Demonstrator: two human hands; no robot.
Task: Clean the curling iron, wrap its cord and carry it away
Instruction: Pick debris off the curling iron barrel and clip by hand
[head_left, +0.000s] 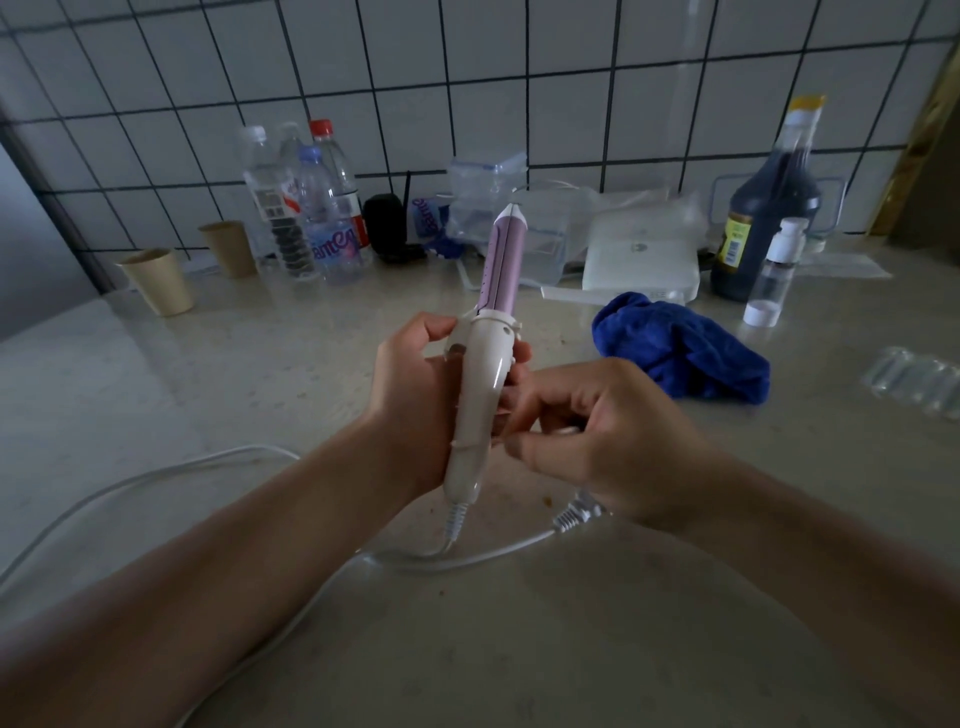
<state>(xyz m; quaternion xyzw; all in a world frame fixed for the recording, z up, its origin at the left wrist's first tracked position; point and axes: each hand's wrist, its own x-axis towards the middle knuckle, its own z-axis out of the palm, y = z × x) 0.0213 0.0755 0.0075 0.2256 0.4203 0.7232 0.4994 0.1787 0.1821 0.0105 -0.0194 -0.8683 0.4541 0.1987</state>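
The curling iron (485, 358) has a white handle and a pink barrel and stands upright above the counter. My left hand (410, 400) grips its handle from the left. My right hand (597, 431) sits just right of the handle with curled fingers pinching the white cord near its plug end (574, 517). The white cord (156, 475) leaves the handle's bottom and loops loosely over the counter to the left and below my arms. A crumpled blue cloth (680, 348) lies on the counter to the right.
Along the tiled wall stand two paper cups (161, 283), several plastic water bottles (311, 208), clear plastic containers (488, 202), a white box (639, 265), a dark sauce bottle (763, 208) and a small spray bottle (774, 275). A clear plastic pack (914, 379) lies far right.
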